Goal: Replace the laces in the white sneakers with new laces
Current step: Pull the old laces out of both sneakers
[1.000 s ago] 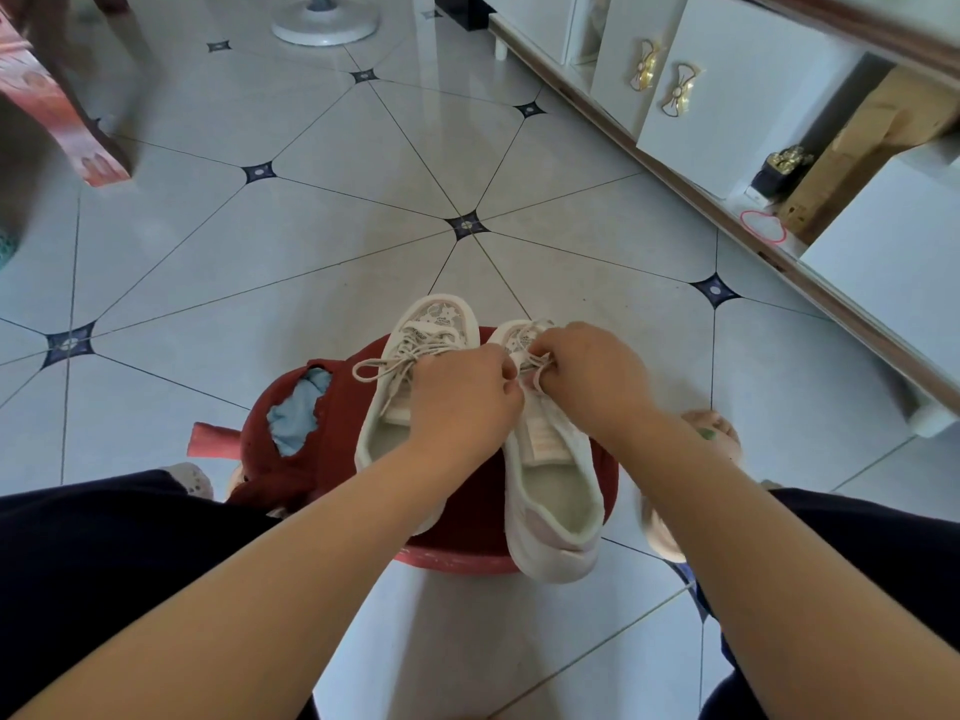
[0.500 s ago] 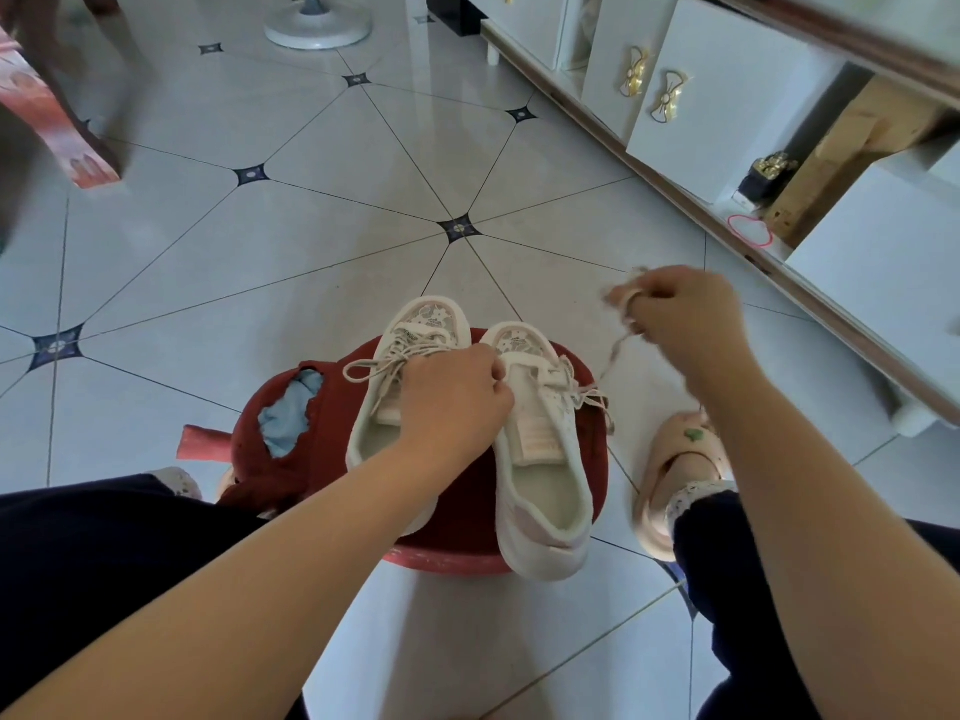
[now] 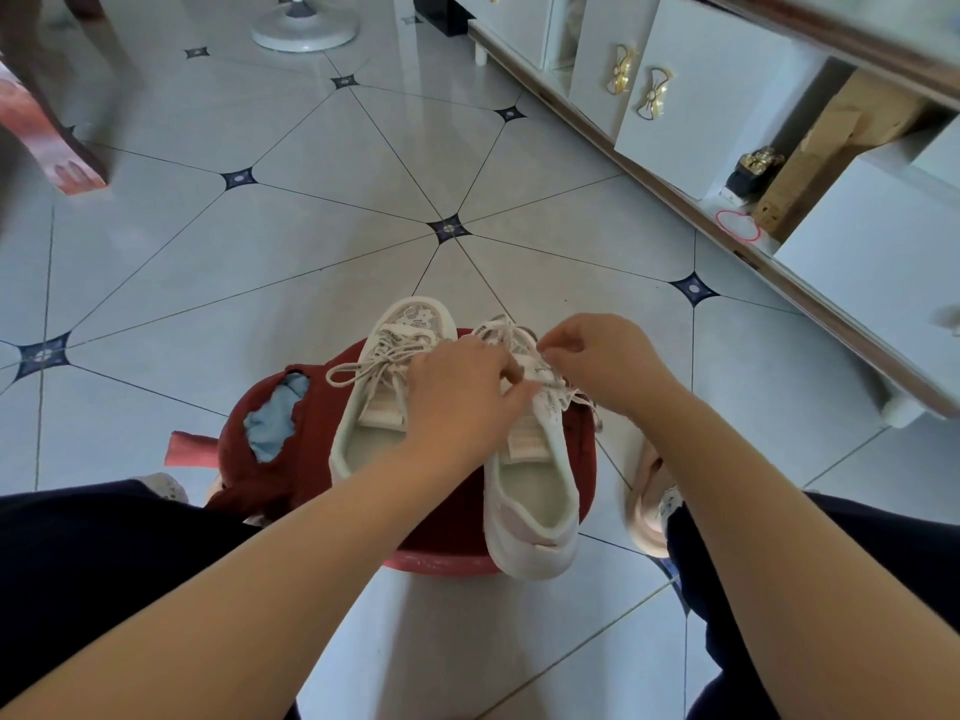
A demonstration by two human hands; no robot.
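Two white sneakers stand side by side, toes away from me, on a round stool (image 3: 270,480) with a torn dark red cover. The left sneaker (image 3: 363,407) is tied with a white bow. My left hand (image 3: 457,402) lies over the tongues between the two shoes, its fingers curled down onto the front of the right sneaker (image 3: 540,491). My right hand (image 3: 597,361) is just above that shoe's eyelets and pinches its loosened white lace (image 3: 498,327).
The stool stands on a pale tiled floor (image 3: 311,226) between my knees. A pink slipper (image 3: 641,506) lies to its right. A white cabinet (image 3: 696,96) runs along the right side. A fan base (image 3: 304,26) and a red box (image 3: 47,142) stand farther off.
My right hand, raised to the right with the lace pulled out half a second ago, has come back down to the right sneaker's eyelets. My left hand stays on the shoes.
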